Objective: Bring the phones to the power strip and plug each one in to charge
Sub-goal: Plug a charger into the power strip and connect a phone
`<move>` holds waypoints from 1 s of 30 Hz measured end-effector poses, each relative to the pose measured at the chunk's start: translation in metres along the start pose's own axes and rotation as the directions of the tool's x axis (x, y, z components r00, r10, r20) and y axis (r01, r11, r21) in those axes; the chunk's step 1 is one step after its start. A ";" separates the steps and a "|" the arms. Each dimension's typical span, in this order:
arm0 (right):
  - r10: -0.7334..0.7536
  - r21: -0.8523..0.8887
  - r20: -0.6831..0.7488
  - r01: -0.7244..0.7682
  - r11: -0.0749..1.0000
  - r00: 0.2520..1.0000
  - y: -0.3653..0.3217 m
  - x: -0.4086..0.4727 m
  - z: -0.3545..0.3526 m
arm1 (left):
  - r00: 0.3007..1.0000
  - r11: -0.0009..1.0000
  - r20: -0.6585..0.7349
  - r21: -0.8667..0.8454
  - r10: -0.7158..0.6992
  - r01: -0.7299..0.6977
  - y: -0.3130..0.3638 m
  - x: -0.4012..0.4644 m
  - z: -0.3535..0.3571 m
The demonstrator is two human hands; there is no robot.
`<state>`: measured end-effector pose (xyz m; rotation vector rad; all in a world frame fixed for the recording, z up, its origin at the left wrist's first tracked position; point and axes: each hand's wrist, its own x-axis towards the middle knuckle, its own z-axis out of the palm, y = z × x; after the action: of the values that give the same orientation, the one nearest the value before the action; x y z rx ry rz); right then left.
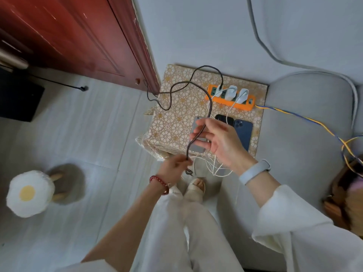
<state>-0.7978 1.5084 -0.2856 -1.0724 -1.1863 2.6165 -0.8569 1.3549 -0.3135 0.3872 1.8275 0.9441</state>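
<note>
An orange power strip (231, 100) with white chargers plugged in lies at the back of a small table with a floral cover (176, 118). Three phones lie in a row in front of it: a silver one (198, 143), a black one (224, 119) and a blue one (243, 132). A dark braided cable (210, 101) runs from the strip. My right hand (220, 142) pinches it above the silver phone. My left hand (174, 167) grips its lower end near the plug, below the table's front edge. White cables (216, 167) hang off the front.
A red wooden door (78, 36) stands at the left of the table. A grey sofa (304, 134) lies to the right, with a blue-and-yellow cord (306, 119) across it. A fried-egg stool (29, 193) stands on the floor at the left. My feet are below the table.
</note>
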 end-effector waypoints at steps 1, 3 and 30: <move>0.007 -0.044 -0.022 -0.007 0.999 1.000 0.004 -0.003 -0.002 | 0.999 0.993 -0.031 -0.114 -0.032 0.028 0.005 0.002 -0.004; 0.079 -0.237 -0.058 -0.091 0.967 0.995 0.023 0.001 0.000 | 0.998 0.933 -0.047 -0.358 -0.052 0.032 0.015 0.001 -0.016; 0.003 -0.523 -0.361 -0.205 0.827 0.933 0.056 -0.007 0.003 | 0.985 0.781 -0.037 -0.615 -0.168 0.110 -0.028 -0.018 -0.013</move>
<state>-0.7834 1.4647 -0.3189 -1.6498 -1.8879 2.0395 -0.8557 1.3200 -0.3210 -0.2008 1.4894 1.3971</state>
